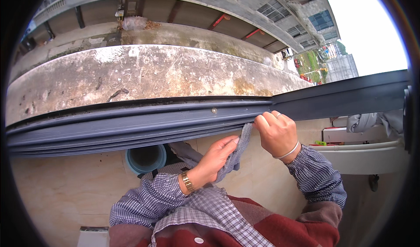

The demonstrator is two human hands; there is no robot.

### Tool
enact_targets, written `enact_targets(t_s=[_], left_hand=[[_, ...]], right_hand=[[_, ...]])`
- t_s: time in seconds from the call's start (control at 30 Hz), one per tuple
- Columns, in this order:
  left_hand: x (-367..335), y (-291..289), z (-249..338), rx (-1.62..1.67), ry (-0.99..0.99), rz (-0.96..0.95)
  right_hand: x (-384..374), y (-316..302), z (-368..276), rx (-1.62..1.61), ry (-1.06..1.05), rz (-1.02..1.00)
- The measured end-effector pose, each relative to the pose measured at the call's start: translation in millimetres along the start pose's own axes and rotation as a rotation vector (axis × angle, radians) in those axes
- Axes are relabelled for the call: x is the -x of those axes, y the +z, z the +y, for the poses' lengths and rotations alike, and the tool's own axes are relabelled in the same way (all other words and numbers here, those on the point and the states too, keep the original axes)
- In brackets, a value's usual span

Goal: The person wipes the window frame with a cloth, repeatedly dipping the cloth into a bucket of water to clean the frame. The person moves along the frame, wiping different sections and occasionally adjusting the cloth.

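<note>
A grey cloth [239,156] hangs in a twisted strip from the dark blue-grey metal window frame [175,121]. My left hand [213,160] is closed around the middle of the cloth, thumb pointing up along it. At the inner grooves of the frame, my right hand [277,134] is closed with its fingertips pinching the cloth's upper end. Its curled fingers partly hide how far the cloth reaches into the groove. Below my left hand the lower end of the cloth dangles loose.
A blue bucket [146,159] with dark water stands on the tiled floor [70,181] left of my hands. The frame turns a corner toward the right. Outside lies a stained concrete ledge [162,72]. A white rounded edge [363,159] and grey fabric [376,122] are at right.
</note>
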State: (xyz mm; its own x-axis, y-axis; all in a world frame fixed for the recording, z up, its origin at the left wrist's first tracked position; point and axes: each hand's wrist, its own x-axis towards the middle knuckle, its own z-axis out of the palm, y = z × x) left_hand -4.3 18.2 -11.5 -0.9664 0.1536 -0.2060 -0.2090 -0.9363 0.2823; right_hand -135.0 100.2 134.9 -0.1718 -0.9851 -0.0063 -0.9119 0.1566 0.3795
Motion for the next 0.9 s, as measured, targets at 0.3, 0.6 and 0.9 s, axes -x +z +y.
enact_targets(t_s=[0.3, 0.6, 0.9], left_hand=[[103.2, -39.3, 36.8, -0.003, 0.242, 0.075], [204.4, -62.2, 66.6, -0.046, 0.678, 0.252], [199.3, -43.1, 72.3, -0.668, 0.818, 0.255]], right_hand=[[-68.5, -21.7, -69.6, -0.199, -0.183, 0.135], [-161.4, -37.1, -165.0, -0.537, -0.383, 0.409], [-133.6, -46.2, -146.2, -0.776, -0.296, 0.45]])
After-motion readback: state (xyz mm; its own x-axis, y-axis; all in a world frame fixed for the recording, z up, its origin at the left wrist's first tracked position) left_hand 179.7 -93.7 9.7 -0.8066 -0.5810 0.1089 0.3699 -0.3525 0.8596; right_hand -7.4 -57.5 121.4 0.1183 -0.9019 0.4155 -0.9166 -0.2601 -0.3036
